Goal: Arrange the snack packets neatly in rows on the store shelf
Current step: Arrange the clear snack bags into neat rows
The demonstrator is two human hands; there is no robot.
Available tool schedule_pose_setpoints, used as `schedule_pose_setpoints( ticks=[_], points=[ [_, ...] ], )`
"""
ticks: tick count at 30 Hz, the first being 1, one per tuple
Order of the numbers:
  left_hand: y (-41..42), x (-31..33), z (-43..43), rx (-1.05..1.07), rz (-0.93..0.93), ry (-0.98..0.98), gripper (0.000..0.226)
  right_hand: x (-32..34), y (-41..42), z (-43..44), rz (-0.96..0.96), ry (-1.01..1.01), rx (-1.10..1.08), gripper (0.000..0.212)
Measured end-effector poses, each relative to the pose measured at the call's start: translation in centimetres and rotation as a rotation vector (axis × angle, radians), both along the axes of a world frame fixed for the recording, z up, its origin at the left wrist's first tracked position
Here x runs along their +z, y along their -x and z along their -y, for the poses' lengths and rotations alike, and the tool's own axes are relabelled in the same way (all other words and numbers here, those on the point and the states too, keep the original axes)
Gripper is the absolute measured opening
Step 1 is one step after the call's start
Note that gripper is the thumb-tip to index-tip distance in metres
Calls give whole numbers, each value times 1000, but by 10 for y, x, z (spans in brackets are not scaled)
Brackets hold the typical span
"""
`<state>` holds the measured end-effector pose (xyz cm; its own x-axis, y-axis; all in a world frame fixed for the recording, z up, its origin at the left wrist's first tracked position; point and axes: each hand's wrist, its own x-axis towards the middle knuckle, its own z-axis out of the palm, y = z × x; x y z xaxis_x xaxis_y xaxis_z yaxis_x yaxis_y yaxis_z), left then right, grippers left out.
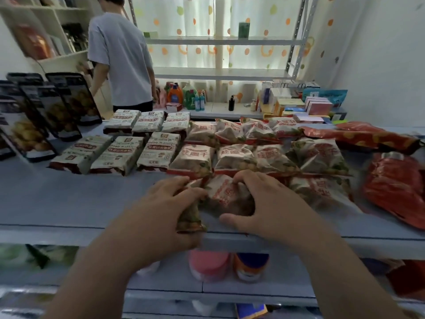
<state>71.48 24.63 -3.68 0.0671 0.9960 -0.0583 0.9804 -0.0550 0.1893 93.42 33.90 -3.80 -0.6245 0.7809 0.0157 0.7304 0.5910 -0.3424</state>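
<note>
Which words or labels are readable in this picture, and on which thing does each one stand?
"桂圆干": red print on brown packets.
Held packet: red characters, blurred.
White packets: red label band, too blurred to read.
Black bags: nothing legible.
Far boxes and bottles: too small to read.

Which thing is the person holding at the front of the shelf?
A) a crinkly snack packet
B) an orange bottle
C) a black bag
A: the left grip and the right grip both curl round the crinkly snack packet with red writing.
</note>
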Motion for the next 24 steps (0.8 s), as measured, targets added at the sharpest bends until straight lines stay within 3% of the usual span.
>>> schedule_pose_setpoints(
  ticks=[4,7,13,16,19,21,24],
  points=[
    [0,-5,8,28,150,-120,68,-9,1,7,-103,-64,27,58],
    [5,1,20,25,234,-166,57,-5,-7,8,-178,28,55,52],
    [14,14,29,-12,261,-246,64,2,-19,13,-305,94,29,50],
    [10,7,15,-31,196,-298,67,1,-17,16,-448,6,-99,47],
    [6,-1,0,-46,84,-300,73,-1,-4,17,-329,-125,-279,52],
    [2,-5,-8,-55,7,-253,86,-2,4,16,-199,-101,-363,56],
    [-1,-10,-14,-64,-57,-186,96,-3,13,16,-170,-105,-399,54]
  ],
)
